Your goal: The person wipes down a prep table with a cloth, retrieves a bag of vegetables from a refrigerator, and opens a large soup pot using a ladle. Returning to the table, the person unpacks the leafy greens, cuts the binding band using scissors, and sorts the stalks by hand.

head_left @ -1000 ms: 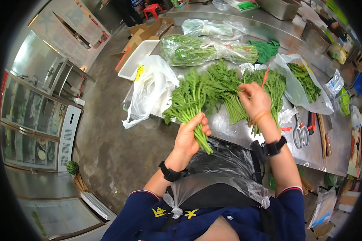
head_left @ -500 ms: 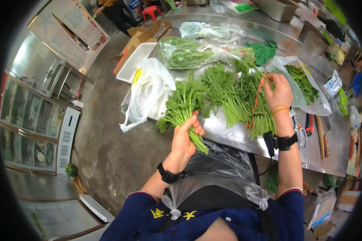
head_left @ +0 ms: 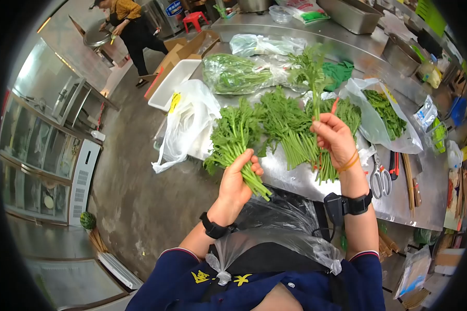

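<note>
My left hand is closed round the stems of a bunch of leafy greens, its leaves pointing away from me. In my right hand a single upright sprig of greens is pinched between thumb and fingers; its leafy top is slightly blurred. Between and beyond the hands, more piles of greens lie on the steel table, stems toward me. Part of a red strip shows just behind my right hand.
A white plastic bag hangs over the table's left edge. Bagged greens lie behind; an open bag of leaves stands to the right. Scissors lie near my right wrist. A person walks at the far left.
My right hand has moved left from the right-hand pile, lifting the sprig upright toward the left bunch. My left hand stays nearly still. The person at the back has come further into view.
</note>
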Motion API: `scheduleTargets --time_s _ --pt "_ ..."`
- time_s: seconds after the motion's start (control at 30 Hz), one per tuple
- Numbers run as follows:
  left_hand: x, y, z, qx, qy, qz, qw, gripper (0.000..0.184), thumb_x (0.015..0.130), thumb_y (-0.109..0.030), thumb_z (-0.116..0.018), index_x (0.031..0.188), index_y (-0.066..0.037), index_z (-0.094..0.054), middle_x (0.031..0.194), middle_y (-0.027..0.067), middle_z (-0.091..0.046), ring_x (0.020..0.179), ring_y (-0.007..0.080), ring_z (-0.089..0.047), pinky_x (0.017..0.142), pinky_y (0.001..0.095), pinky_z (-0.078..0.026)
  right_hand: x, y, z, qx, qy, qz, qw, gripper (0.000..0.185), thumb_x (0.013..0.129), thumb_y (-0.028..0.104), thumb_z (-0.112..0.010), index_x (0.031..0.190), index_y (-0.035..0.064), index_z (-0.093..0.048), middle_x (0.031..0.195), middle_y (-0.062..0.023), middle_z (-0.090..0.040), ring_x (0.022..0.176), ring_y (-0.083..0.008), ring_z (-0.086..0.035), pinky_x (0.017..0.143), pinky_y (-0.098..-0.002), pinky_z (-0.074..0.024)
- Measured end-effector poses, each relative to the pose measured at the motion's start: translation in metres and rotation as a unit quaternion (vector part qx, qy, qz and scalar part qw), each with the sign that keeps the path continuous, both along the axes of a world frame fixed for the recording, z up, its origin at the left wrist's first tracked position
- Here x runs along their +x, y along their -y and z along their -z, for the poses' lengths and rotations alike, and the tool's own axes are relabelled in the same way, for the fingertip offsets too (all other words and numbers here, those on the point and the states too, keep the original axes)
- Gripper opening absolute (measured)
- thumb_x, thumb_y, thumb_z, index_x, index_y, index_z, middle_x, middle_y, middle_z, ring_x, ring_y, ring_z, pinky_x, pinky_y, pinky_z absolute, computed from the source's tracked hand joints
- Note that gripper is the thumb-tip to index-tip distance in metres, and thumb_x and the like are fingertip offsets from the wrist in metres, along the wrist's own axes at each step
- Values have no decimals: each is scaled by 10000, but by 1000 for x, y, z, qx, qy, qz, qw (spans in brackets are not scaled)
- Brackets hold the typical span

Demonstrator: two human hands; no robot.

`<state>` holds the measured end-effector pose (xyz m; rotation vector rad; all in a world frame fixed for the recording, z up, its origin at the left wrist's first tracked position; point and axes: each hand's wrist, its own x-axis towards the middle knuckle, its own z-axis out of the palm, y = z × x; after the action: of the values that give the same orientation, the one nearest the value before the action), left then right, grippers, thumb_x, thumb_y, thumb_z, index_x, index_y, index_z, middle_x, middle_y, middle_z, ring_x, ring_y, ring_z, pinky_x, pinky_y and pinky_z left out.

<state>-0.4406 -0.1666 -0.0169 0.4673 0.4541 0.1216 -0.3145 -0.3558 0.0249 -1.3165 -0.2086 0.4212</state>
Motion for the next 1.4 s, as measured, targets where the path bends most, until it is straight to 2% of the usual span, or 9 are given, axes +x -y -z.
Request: scheduleTargets --time_s 0.23,0.37,0.47,0.5,0.63,0.7,0.83,1.03,1.4 --pt "-2 5 0 59 33 33 997 163 822 -136 -579 934 -19 -560 842 65 -589 727 144 -556 675 272 -483 -50 -45 15 -34 30 -83 995 186 745 100 -669 888 25 -577 687 23 -555 566 -30 -498 485 -163 -400" --pt "-6 9 -6 71 22 25 997 162 818 -122 -584 939 -14 -572 835 54 -598 729 136 -568 653 256 -472 -72 -62 11 -194 261 -30 945 154 731 60 -655 841 -36 -607 641 -8 -548 556 -76 -547 504 -201 -432" --pt "-7 6 -1 87 23 26 996 160 810 -120 -590 929 -15 -576 831 56 -602 725 139 -572 649 265 -472 -76 -61 4 -250 338 -50 906 138 740 54 -639 839 -40 -619 640 -27 -554 560 -95 -560 513 -198 -439" --pt "-8 4 1 83 20 29 996 161 806 -124 -594 923 -14 -577 829 61 -604 718 140 -573 649 269 -473 -75 -62 7 -250 338 -49 906 138 740 54 -639 839 -40 -619 640 -27 -554 560 -95 -560 513 -198 -439" --pt "-8 1 1 82 -3 23 996 164 805 -137 -595 910 -13 -576 823 73 -606 706 145 -577 643 293 -479 -63 -54 15 -53 64 -38 996 158 797 73 -590 923 -19 -604 782 -12 -591 592 -41 -506 516 -180 -414" --pt "-9 -2 2 53 22 35 998 147 811 -144 -577 901 -29 -559 844 84 -605 761 186 -586 710 324 -483 -60 -52 12 16 102 38 994 160 811 84 -582 942 -8 -587 793 -4 -576 611 -34 -490 534 -173 -408" --pt "-9 -3 4 27 13 31 999 114 817 -138 -569 875 -48 -530 736 39 -556 673 153 -537 610 287 -450 -57 -48 5 36 136 80 987 181 795 65 -605 958 -5 -570 757 29 -534 624 -26 -467 548 -164 -388" --pt "-9 -1 3 17 57 38 997 159 816 -134 -579 926 -26 -536 714 32 -539 653 133 -525 594 272 -446 -72 -59 13 -150 262 2 953 184 722 38 -654 887 -18 -597 687 -10 -549 547 -40 -468 496 -177 -398" --pt "-10 1 -2 83 50 78 992 241 794 -163 -619 965 -3 -562 815 56 -589 704 130 -551 674 271 -463 -76 -63 10 -80 155 -52 983 98 749 -2 -608 821 -14 -541 649 -35 -572 541 -68 -572 479 -183 -444"
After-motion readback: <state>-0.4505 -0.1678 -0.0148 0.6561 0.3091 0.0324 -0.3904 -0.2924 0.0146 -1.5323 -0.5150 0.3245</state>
